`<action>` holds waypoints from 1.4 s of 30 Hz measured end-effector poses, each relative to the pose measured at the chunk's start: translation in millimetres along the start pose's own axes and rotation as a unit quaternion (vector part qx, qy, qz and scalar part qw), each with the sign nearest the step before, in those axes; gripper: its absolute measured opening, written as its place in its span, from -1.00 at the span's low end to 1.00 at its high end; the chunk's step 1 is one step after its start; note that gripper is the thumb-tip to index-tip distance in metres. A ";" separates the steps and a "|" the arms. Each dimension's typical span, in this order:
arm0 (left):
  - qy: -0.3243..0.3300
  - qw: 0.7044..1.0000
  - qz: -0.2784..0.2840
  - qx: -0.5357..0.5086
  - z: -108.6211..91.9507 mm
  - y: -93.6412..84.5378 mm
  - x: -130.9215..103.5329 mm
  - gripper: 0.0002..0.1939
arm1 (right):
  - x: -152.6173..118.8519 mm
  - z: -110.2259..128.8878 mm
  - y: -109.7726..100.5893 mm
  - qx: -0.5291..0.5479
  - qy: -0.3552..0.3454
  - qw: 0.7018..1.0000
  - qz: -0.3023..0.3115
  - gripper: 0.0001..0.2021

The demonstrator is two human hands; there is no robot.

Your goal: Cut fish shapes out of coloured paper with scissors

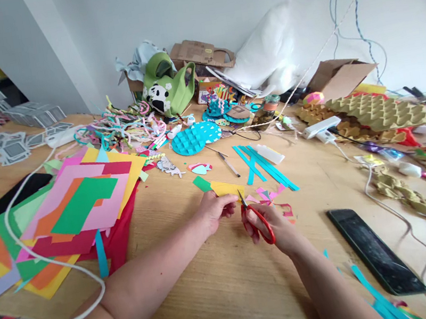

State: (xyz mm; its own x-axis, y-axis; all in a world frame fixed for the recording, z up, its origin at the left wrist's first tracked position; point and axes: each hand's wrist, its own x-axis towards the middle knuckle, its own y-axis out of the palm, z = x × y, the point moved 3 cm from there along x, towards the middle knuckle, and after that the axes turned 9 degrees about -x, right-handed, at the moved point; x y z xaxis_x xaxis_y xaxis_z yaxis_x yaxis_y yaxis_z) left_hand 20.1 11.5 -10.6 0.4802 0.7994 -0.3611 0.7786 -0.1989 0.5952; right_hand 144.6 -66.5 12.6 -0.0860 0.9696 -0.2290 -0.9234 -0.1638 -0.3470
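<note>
In the middle of the table, my left hand (217,207) pinches the near edge of a piece of yellow paper (223,188). My right hand (265,221) grips red-handled scissors (266,226), whose blades meet the right end of that paper. A green paper piece (202,184) lies at the yellow paper's left end. Pink paper scraps (267,194) are scattered just beyond the scissors. Farther back are a pen (229,164), long blue paper strips (268,167) and a small fish-shaped cutout (200,168).
Stacked coloured sheets (82,202) cover the left side, with a white cable (12,234) looping over them. A phone (375,249) lies at the right, near egg-carton trays (383,108). Behind stand a green panda bag (169,85), blue paper discs (194,140) and tangled pipe cleaners (123,128).
</note>
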 end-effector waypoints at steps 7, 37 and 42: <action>-0.002 1.000 0.002 0.002 0.3 -0.8 1.1 -0.83 | 2.3 -4.3 0.2 0.000 -0.003 1.000 -0.002 -0.48; 0.050 0.997 -0.025 -0.054 -9.2 -10.6 9.8 -0.73 | -2.2 0.8 -6.7 -0.006 -0.017 1.000 0.011 -0.43; 0.020 0.999 0.004 -0.027 -13.8 -11.2 9.4 -0.76 | -0.8 -1.4 -8.5 -0.011 -0.026 0.999 0.029 -0.44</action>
State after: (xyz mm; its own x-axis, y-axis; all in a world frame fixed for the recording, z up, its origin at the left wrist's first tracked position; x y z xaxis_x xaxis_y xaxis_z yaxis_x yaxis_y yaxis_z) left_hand 10.3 29.1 -10.8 0.4694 0.8201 -0.3273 0.7510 -0.1758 0.6365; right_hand 153.1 -66.1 14.5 -0.1599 0.9664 -0.2015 -0.9082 -0.2240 -0.3537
